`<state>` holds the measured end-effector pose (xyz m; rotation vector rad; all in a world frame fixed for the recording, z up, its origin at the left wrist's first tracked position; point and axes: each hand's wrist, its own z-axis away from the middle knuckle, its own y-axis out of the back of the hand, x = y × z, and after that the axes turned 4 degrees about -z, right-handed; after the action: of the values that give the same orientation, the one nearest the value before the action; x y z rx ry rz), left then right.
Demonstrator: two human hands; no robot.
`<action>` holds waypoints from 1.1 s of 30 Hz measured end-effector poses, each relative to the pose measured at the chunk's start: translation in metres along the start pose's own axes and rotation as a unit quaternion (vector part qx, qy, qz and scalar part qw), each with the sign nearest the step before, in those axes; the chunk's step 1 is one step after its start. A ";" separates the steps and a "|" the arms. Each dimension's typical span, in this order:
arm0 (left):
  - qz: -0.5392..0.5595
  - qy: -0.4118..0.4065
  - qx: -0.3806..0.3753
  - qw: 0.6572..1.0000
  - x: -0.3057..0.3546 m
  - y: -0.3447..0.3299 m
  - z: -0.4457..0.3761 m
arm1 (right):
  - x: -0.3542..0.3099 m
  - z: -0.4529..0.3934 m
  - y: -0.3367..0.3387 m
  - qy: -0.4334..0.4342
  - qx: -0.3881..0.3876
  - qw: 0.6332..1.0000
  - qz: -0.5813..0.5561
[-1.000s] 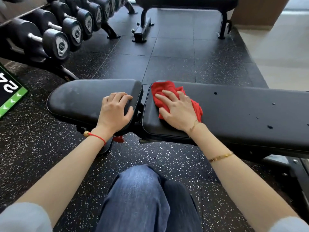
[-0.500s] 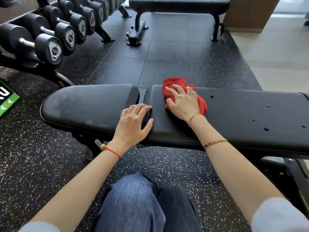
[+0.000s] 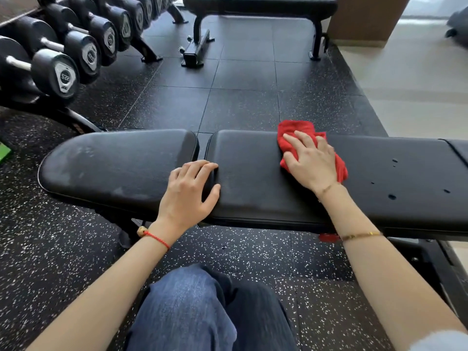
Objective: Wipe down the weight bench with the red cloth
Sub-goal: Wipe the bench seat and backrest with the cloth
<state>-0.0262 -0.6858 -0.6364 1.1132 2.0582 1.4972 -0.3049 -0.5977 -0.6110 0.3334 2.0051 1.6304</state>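
Head view: weight bench lengthwise left-right.

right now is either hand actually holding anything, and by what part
Nothing is gripped. The right hand presses flat on the middle of the red cloth; the left hand rests on the bench pad at the gap.

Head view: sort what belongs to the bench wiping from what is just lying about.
In the job: red cloth, weight bench, right hand pressing the cloth, left hand resting on the bench.
Lying about: dumbbell rack, second bench, green sign.
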 end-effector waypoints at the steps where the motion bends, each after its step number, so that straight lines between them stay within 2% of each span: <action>1: -0.001 -0.001 -0.003 1.000 0.000 0.000 -0.001 | -0.005 -0.011 0.000 -0.018 -0.007 1.000 -0.001; 3: -0.002 -0.001 -0.009 1.000 0.001 0.002 0.000 | -0.025 -0.023 -0.003 -0.008 -0.019 1.000 -0.001; 7: -0.005 -0.002 -0.006 1.000 0.001 0.003 0.000 | -0.067 0.008 -0.012 0.118 -0.029 0.993 -0.005; 11: -0.005 -0.004 -0.005 1.000 0.001 0.002 0.000 | -0.051 0.056 -0.008 0.186 -0.042 0.982 -0.018; 14: -0.002 -0.008 -0.003 1.000 -0.001 0.001 -0.001 | -0.014 0.057 0.003 0.157 -0.021 0.987 -0.014; 17: -0.002 -0.005 -0.011 1.000 0.000 0.000 -0.002 | 0.014 0.017 0.009 0.065 -0.002 0.998 0.016; 20: 0.002 -0.003 -0.017 1.000 0.001 0.002 -0.001 | 0.006 -0.021 0.007 -0.024 -0.023 0.999 0.013; 22: 0.003 -0.004 -0.019 1.000 0.000 0.003 -0.001 | -0.016 -0.025 0.001 -0.007 -0.028 1.000 0.011; 25: 0.003 -0.005 -0.017 1.000 -0.002 0.005 -0.001 | -0.042 0.002 -0.005 0.089 -0.032 0.996 0.001; 28: 0.003 -0.005 -0.014 1.000 0.000 0.006 0.000 | -0.037 0.047 -0.002 0.161 -0.039 0.986 -0.005; 30: 0.003 -0.008 -0.014 1.000 0.000 0.006 0.000 | -0.020 0.069 0.002 0.166 -0.028 0.986 -0.012; 33: 0.004 -0.006 -0.019 1.000 0.000 0.004 -0.001 | 0.011 0.062 0.011 0.110 0.006 0.994 -0.007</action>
<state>-0.0250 -0.6860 -0.6326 1.1152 2.0104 1.5244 -0.2818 -0.5381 -0.6112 0.1475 2.1728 1.7112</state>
